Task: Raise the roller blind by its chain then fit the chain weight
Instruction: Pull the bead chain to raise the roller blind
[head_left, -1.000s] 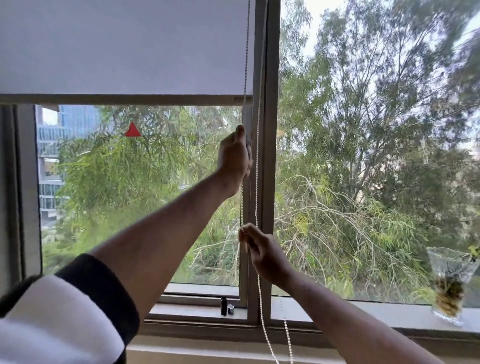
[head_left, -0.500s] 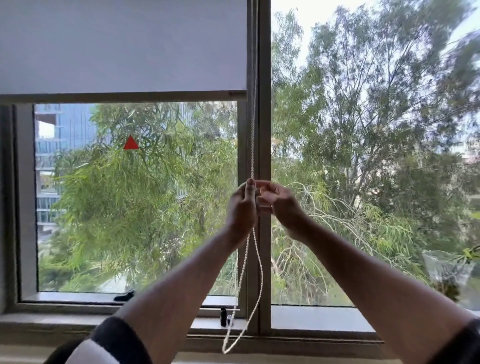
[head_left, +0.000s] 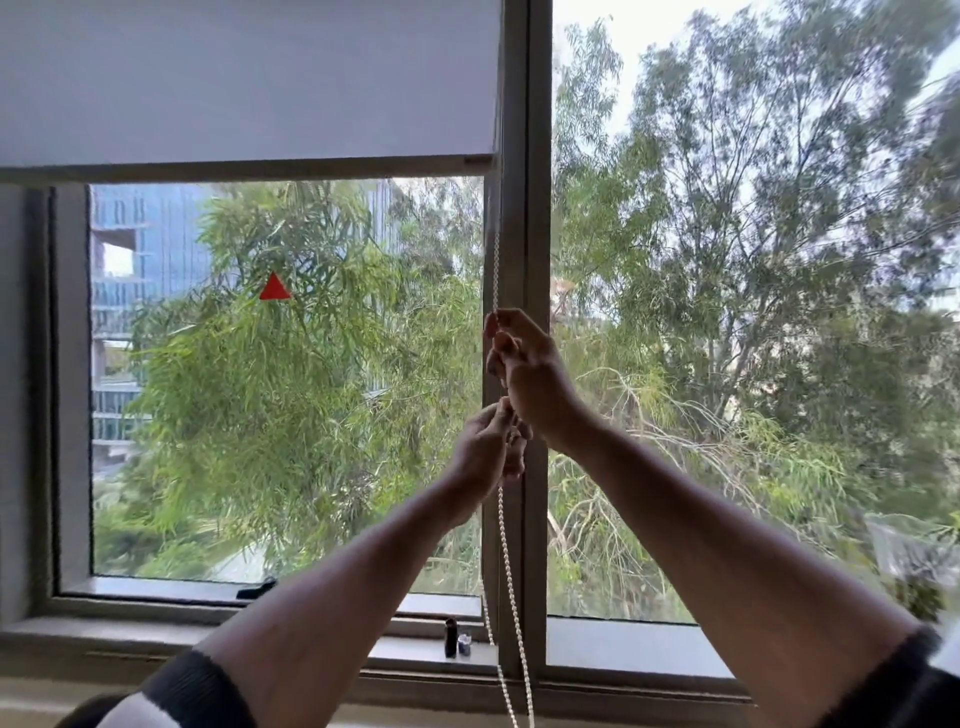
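— Grey fabric first: the roller blind covers only the top of the left pane, its bottom bar level across the glass. Lower on that pane is a small red triangle sticker.

— And on the sill?

— A dark latch sits at the foot of the left pane, and further right a small black cylinder stands just beside a tiny clear piece, near the centre post. Whether those are the chain weight, I cannot tell.

— Where is the chain?

— Hanging down along the centre post, both strands running below the hands and out of view at the bottom edge.

— The hands?

— The left hand is the lower one, its grip narrow, fingers curled round the chain. The right hand is just above it, touching or nearly so, fingertips pinching the chain at its top. Both forearms reach up from striped sleeves.

— Far right?

— A blurred glass vase on the sill.
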